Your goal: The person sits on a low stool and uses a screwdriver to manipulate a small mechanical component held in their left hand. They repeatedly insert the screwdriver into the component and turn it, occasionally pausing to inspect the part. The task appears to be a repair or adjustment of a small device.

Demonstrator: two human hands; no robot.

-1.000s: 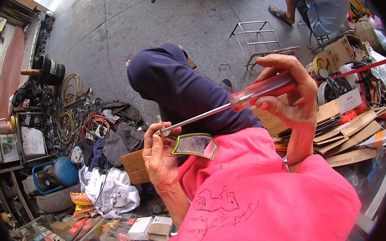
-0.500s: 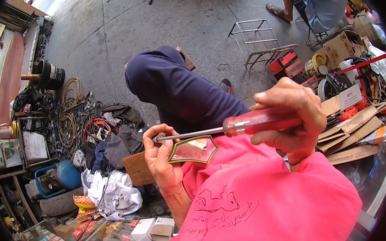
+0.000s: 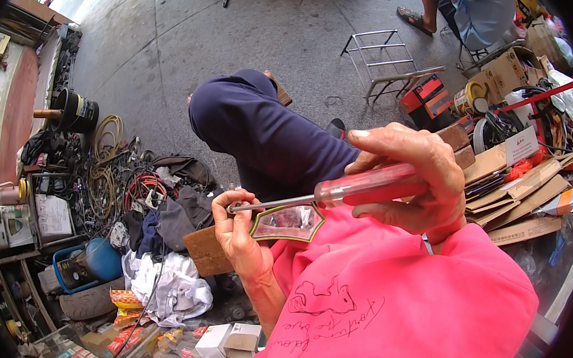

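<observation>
My left hand [image 3: 240,233] is closed on a small mirror [image 3: 287,222], a reflective pane with an angular green-yellow and black rim. Its fingers and thumb pinch one end, where a small metal piece [image 3: 234,208] shows at the fingertips. In my right hand [image 3: 421,181] is a screwdriver with a clear red handle [image 3: 375,185]. The handle lies against the palm, with one digit stretched above it and a finger below. Its long steel shaft [image 3: 277,204] runs left across the mirror's upper edge to the left fingertips. The exact contact at the tip is hidden.
Tangled cables and hoses [image 3: 106,155] lie left, near white cloth [image 3: 169,285] and a blue tank [image 3: 103,260]. Small boxes [image 3: 230,339] sit close by. A metal stool frame [image 3: 381,60] stands ahead; flattened cardboard [image 3: 525,209] is stacked right. Another person [image 3: 481,22] sits far right.
My right hand has shifted slightly left and down with the screwdriver handle, and its grip looks looser, one digit now stretched out. The mirror is tilted a little differently in my left hand.
</observation>
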